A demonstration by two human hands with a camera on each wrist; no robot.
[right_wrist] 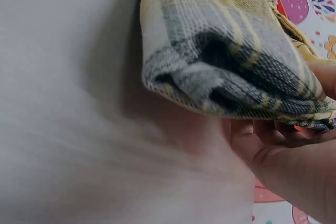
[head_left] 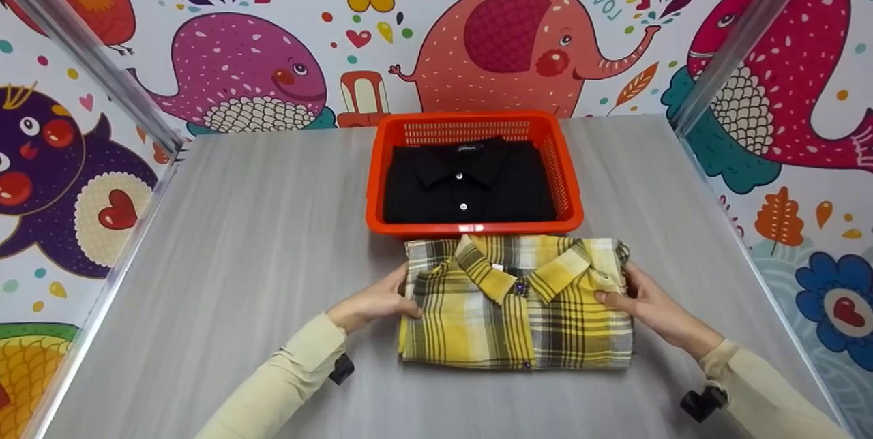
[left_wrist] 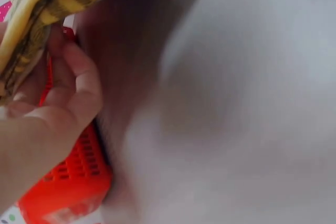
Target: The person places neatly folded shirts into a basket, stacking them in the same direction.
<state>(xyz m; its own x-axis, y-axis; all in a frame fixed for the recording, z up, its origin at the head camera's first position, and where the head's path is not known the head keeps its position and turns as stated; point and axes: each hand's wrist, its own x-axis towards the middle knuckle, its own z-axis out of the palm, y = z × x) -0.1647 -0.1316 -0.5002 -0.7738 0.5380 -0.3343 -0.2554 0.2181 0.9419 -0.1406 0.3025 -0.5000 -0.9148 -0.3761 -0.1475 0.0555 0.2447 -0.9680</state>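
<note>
A folded yellow plaid shirt (head_left: 477, 330), collar toward the basket, is held flat between both hands in the head view. My left hand (head_left: 378, 301) grips its left side, thumb on top and fingers underneath. On the opposite side my right hand (head_left: 655, 309) pinches the edge near the collar, its thumb over the cloth. The right wrist view shows the layered folds of the plaid shirt (right_wrist: 210, 51) raised off the table, with the fingers under them. Just beyond the shirt, a red plastic basket (head_left: 576, 187) contains a folded black shirt (head_left: 470, 183) with white buttons.
The grey wood-grain table (head_left: 273, 221) extends around the basket and shirt. Behind it stands a wall (head_left: 382, 43) printed with cartoon animals, and metal corner posts (head_left: 743, 37) rise at both back corners.
</note>
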